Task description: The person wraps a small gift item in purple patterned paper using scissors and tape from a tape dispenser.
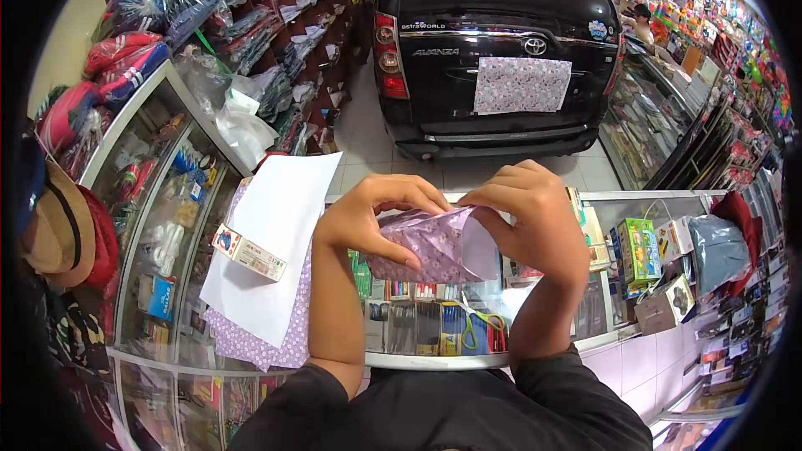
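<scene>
At the frame's centre, folded floral paper sits between my left grip and right grip, both pinching it.

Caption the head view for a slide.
Left hand and right hand hold folded floral purple paper above a glass counter.

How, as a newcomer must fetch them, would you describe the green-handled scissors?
Find the glass counter before the black car. Below the folded lilac floral paper held by left hand and right hand, lie the scissors. Their looped yellow-green handles stand out from the straight-edged goods beneath.
</scene>
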Action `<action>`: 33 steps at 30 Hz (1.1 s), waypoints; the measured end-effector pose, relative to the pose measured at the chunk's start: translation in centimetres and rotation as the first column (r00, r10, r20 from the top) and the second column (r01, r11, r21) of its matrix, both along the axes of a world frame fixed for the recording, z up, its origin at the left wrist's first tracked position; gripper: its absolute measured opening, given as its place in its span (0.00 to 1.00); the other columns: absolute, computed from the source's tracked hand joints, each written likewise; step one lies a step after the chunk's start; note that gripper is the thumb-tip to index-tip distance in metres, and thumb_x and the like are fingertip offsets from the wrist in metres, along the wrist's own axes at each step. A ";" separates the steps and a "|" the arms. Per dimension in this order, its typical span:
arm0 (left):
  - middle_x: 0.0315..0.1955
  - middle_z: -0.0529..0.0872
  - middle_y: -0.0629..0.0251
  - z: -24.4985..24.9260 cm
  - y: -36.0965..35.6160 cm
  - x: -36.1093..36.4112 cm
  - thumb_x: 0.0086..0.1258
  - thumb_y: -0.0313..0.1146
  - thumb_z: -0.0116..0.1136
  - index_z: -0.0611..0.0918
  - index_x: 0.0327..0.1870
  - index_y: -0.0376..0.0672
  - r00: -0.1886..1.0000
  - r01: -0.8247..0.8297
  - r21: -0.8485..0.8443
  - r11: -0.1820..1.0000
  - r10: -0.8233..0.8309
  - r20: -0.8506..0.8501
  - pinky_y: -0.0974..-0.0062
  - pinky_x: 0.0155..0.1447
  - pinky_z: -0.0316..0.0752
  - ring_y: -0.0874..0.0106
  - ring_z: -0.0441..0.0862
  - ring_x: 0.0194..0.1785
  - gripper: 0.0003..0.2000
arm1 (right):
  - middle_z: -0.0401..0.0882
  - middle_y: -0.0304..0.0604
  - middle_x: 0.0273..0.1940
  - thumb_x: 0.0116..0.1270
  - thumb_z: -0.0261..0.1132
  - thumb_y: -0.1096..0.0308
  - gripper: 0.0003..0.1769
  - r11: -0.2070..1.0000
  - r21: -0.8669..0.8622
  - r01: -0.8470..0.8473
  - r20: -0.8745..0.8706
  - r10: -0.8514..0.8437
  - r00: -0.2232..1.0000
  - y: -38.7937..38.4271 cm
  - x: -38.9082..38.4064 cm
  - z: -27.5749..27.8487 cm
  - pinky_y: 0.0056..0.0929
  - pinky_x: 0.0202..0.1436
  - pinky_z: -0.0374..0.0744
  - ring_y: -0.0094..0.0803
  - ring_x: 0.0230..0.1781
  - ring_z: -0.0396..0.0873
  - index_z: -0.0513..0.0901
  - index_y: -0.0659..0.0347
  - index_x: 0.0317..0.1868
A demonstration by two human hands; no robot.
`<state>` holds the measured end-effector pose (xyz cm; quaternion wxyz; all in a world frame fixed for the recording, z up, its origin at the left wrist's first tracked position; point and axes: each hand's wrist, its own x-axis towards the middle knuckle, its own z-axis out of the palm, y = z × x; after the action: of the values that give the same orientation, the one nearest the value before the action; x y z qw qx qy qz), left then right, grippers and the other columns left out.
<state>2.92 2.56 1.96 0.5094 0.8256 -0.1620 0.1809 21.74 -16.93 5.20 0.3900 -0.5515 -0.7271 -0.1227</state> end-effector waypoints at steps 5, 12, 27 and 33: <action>0.60 0.84 0.54 -0.8 0.1 0.2 0.47 0.28 0.87 0.86 0.55 0.37 0.996 0.008 -0.138 0.990 -0.020 -0.085 0.66 0.68 0.79 0.65 0.83 0.63 0.30 | 0.87 0.44 0.32 0.54 0.75 0.75 0.07 0.999 -0.002 -0.036 -0.068 0.036 0.997 0.3 0.1 -0.1 0.39 0.42 0.79 0.42 0.34 0.84 0.89 0.59 0.35; 0.57 0.85 0.56 -1.0 -0.4 0.7 0.49 0.28 0.87 0.86 0.55 0.35 0.988 0.035 -0.167 0.985 -0.060 -0.143 0.67 0.66 0.79 0.67 0.83 0.61 0.29 | 0.86 0.45 0.30 0.50 0.75 0.77 0.09 0.996 0.010 -0.093 -0.135 0.093 0.986 0.6 0.6 -0.7 0.38 0.36 0.82 0.42 0.32 0.85 0.89 0.61 0.34; 0.56 0.87 0.49 0.4 -1.0 -1.4 0.41 0.34 0.91 0.85 0.54 0.35 0.722 -0.423 0.004 0.906 0.335 0.605 0.57 0.69 0.80 0.51 0.85 0.64 0.35 | 0.82 0.62 0.58 0.66 0.71 0.69 0.14 0.791 0.608 -0.068 -0.610 0.520 0.597 2.8 0.2 -1.0 0.39 0.58 0.80 0.44 0.55 0.83 0.77 0.67 0.47; 0.48 0.89 0.49 -1.2 -3.0 0.4 0.44 0.48 0.90 0.82 0.47 0.33 0.146 -0.710 -0.345 0.615 0.607 0.781 0.67 0.51 0.84 0.62 0.89 0.48 0.35 | 0.77 0.67 0.65 0.47 0.87 0.54 0.31 0.701 0.611 -0.369 -0.290 0.631 0.719 4.7 -0.1 -1.7 0.45 0.61 0.80 0.56 0.63 0.81 0.83 0.63 0.44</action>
<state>3.29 -0.41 0.73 0.1837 0.6328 -0.0199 0.7519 21.66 -12.24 3.53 0.7072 -0.2121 -0.6722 -0.0558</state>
